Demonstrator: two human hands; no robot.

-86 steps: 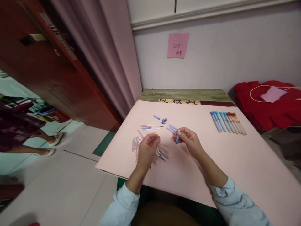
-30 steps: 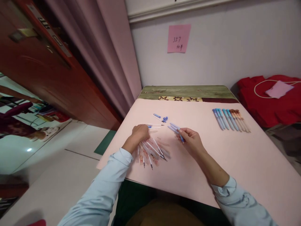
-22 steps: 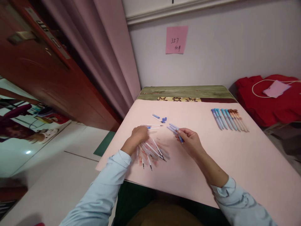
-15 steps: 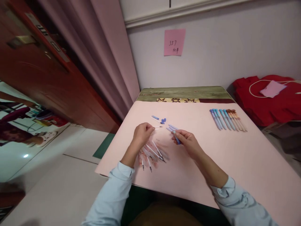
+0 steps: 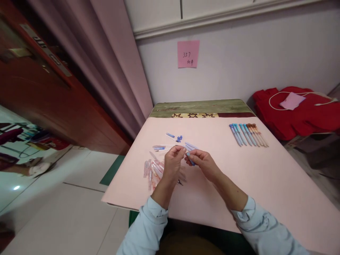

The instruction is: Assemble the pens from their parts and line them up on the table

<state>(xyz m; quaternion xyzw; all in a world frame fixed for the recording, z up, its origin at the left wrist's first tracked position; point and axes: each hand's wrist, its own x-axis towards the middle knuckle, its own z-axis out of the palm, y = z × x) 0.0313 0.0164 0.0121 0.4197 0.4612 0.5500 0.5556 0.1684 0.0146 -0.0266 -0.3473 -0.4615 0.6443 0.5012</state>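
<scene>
My left hand [image 5: 174, 161] is closed in a pinch, its fingertips close against those of my right hand. A thin white pen refill was in this pinch a moment ago; now the fingers mostly hide it. My right hand [image 5: 203, 163] is closed around a blue pen barrel [image 5: 192, 163], whose lower end shows below the fingers. Just beyond the hands lie pale blue pen barrels [image 5: 190, 145], small blue caps [image 5: 180, 137] and a short blue pen part [image 5: 170, 135]. Under and left of my left hand is a pile of clear pinkish pen parts [image 5: 150, 173] with white refills.
Finished-looking blue and brown pens [image 5: 247, 134] lie in a row at the right of the pink-covered table [image 5: 225, 191]. A red cloth [image 5: 297, 117] with a white cord is beyond the right edge. A door [image 5: 66, 109] and curtain [image 5: 117, 53] stand left; a person's foot [image 5: 39, 169] shows.
My left hand has moved right with the refill, up to my right hand, which still holds the blue barrel. More of the pile shows on the left. The view has shifted slightly.
</scene>
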